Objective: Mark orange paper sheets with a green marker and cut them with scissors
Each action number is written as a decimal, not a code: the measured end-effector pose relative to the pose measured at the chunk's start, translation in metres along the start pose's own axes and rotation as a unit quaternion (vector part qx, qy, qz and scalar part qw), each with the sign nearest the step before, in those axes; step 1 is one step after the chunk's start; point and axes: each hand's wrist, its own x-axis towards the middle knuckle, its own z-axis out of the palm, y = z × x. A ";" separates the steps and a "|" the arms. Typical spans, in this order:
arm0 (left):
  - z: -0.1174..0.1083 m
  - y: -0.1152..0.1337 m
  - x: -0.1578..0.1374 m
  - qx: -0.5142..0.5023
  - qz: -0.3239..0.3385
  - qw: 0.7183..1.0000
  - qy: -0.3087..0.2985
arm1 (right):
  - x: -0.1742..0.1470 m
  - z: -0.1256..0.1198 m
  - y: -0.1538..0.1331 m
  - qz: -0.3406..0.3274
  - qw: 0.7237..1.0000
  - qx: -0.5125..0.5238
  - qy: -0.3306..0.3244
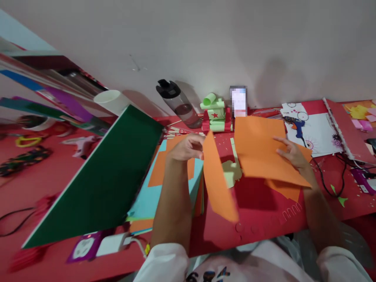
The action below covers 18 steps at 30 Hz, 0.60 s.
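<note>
My left hand (188, 148) pinches the edge of a narrow orange paper piece (217, 184), which hangs steeply tilted and blurs at its lower end. On the other side, my right hand (293, 154) grips a larger orange paper sheet (257, 150), fingers across its face; the thumb is hard to see. Another orange piece (286, 190) shows partly under that sheet. Between the hands, a pale green paper scrap (232, 172) rests on the red table (214, 235). Beneath my left forearm lies a stack of coloured paper (143, 199), orange and light blue on top.
A dark green board (102, 184) leans at the left. Behind stand a water bottle (183, 107), a green-and-red paper model tank (216, 115) and a lit phone (239, 102). A blue glue gun (299, 127) and cables (323, 182) lie right, a white adapter (111, 244) front left.
</note>
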 end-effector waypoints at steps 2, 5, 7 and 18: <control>-0.002 0.004 -0.001 -0.028 -0.022 0.999 -0.006 | 0.001 0.009 -0.003 -0.020 0.996 -0.037 -0.076; 0.005 0.008 0.006 0.003 -0.060 0.997 -0.047 | 0.001 0.019 -0.005 -0.027 0.985 -0.058 -0.163; 0.011 0.004 0.013 0.077 -0.054 0.995 -0.036 | 0.000 0.024 -0.006 -0.032 0.977 -0.064 -0.202; 0.020 -0.026 0.029 0.125 -0.027 0.992 0.013 | -0.002 0.034 -0.006 -0.002 0.967 -0.103 -0.233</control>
